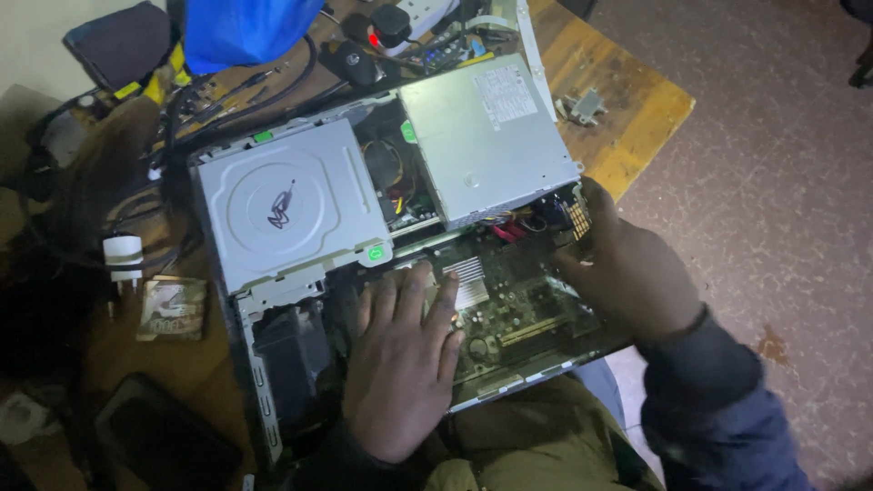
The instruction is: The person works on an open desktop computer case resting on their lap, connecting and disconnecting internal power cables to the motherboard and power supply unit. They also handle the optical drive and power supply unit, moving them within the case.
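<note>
Nearest the camera, at the lower middle of the frame, one left hand [400,364] lay palm down with its fingers spread flat, holding nothing, on the green circuit board [523,314] inside the open grey metal desktop computer case [259,382]. To its right, one right hand [627,273] in a dark blue sleeve curled its grip around a small ribbed component [578,216] at the board's right edge; how firmly the fingers pinched it was hidden behind the knuckles. One small finned silver heatsink [468,280] stood on the board just beside the left fingertips. The case sat at the centre of the frame on one worn wooden counter [637,118], its near corner reaching over the person's lap.

Farther in, two flat metal boxes filled the case's upper half: one pale grey optical drive [286,205] with a round stamped lid at centre left, and one silver power supply box [491,136] at centre right. Between them a bundle of coloured wires showed only in part.

On the dim left of the counter lay one white plug adapter [123,259], one square printed card [173,309] and one dark flat slab [168,441], cut off at the lower edge. At the upper left, tangled black cables [245,100] ran under one blue plastic bag [245,32], itself cropped by the frame. One small grey metal bracket [582,106] lay alone at the upper right.
</note>
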